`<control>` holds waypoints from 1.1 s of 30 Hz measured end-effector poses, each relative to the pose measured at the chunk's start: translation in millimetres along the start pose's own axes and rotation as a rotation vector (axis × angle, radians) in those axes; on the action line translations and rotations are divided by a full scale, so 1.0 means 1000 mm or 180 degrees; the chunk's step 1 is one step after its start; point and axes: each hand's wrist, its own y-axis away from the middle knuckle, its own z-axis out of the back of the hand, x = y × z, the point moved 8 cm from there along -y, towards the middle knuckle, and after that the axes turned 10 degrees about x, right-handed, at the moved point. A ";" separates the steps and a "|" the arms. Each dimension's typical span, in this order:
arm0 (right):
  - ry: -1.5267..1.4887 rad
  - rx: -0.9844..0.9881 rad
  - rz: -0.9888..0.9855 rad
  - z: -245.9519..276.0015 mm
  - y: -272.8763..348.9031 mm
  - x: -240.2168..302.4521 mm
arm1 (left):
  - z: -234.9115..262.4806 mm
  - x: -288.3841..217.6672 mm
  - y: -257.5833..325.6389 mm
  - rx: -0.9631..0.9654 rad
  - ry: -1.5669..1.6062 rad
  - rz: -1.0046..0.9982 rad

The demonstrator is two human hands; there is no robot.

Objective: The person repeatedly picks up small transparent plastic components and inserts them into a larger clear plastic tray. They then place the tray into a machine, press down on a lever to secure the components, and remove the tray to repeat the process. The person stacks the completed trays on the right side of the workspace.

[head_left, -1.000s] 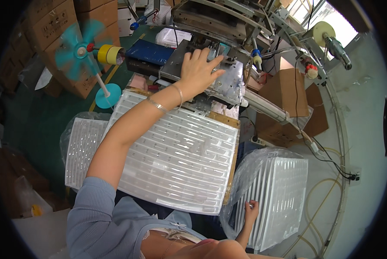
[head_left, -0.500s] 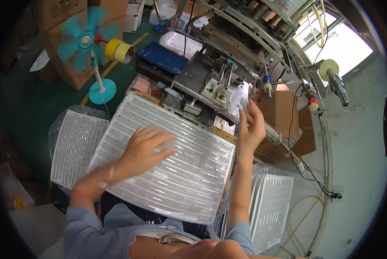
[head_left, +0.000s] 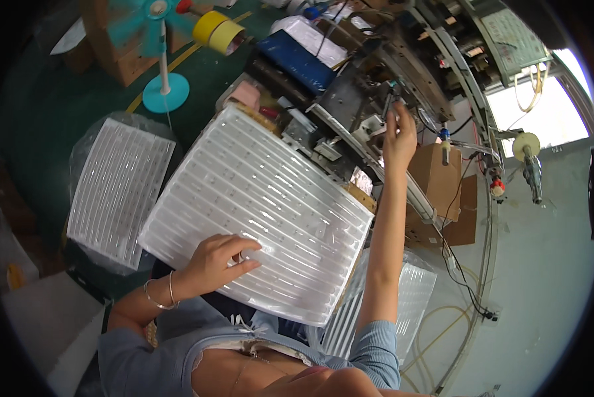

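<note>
A large white plastic tray [head_left: 264, 192] with long parallel grooves lies tilted across my lap; tiny dark specks show along its grooves. Over its near part, my left hand [head_left: 219, 264] is open, thumb and forefinger curved and apart above the grooves, a bracelet on the wrist. My right hand [head_left: 401, 142] reaches forward into the press machine [head_left: 409, 73], fingertips close together beside the small metal fixture [head_left: 369, 126]. Whatever those fingertips hold is too small and hidden to make out.
More grooved trays, one wrapped in plastic [head_left: 121, 192], lie to the left and a stack [head_left: 412, 298] at the lower right. A blue fan [head_left: 166, 92] stands far left near yellow tape rolls [head_left: 217, 32]. A blue case [head_left: 297, 61] and a cardboard box [head_left: 436, 178] flank the machine.
My right hand has moved forward, from the machine's near edge to beside the fixture. My left hand has come to a lower spot over the tray. The view has shifted.
</note>
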 end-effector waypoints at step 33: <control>-0.1320 -0.0323 -0.1431 -0.009 0.014 -0.055 | -0.016 0.064 0.035 -0.0138 0.0988 0.1340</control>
